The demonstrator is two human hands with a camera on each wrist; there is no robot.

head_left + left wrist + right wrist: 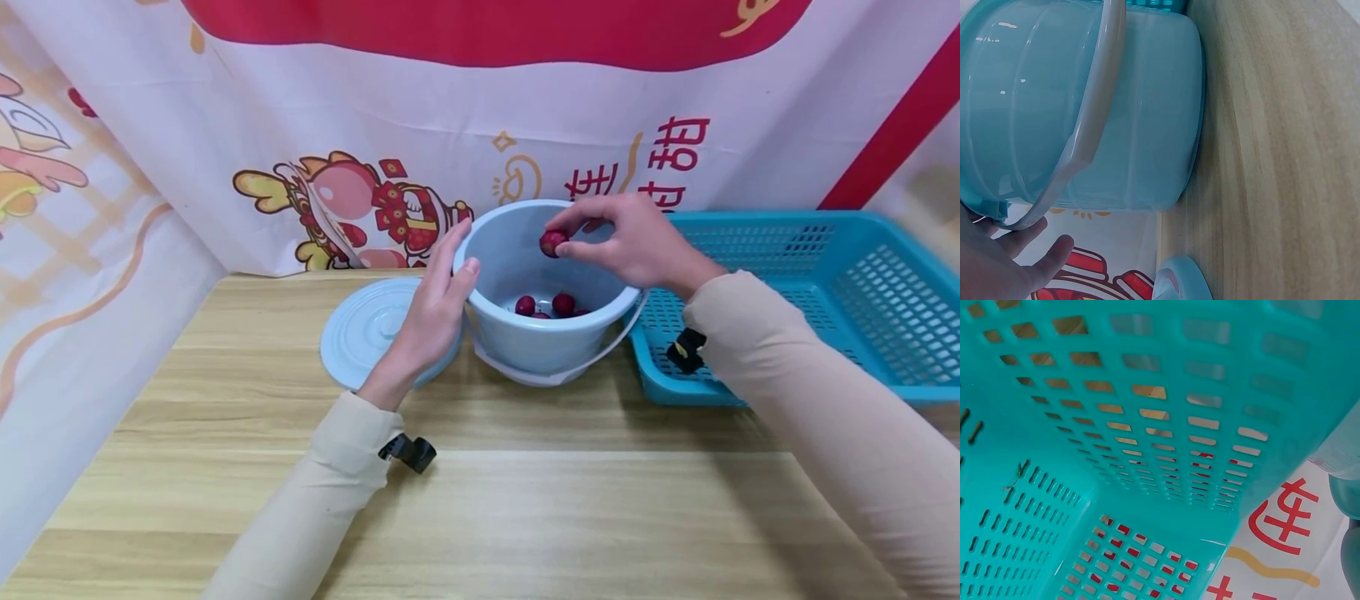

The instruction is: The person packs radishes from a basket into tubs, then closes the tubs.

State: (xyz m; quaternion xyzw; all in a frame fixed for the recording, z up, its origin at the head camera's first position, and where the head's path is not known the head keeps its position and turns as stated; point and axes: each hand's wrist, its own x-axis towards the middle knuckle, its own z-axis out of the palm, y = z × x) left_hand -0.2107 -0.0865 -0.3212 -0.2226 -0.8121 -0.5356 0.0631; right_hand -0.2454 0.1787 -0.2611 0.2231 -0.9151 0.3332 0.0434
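Note:
My right hand [637, 242] pinches a small round dark red fruit [552, 243], plum-like, between thumb and fingers over the mouth of a light blue bucket [543, 346]. Several similar red fruits [563, 304] lie on the bucket's bottom. At the bucket's left side, my left hand [435, 308] rests against the rim with its fingers extended. The left wrist view shows that hand [997, 262] beside the rim, where the pale handle [1088, 134] joins and hangs down across the bucket's side. The bucket stands upright on the wooden table [525, 517].
Left of the bucket, a round light blue lid [360, 329] lies flat, partly behind my left hand. A turquoise basket [690, 392] with slotted walls stands close on the right, under my right forearm. Behind everything hangs a printed white cloth [420, 92].

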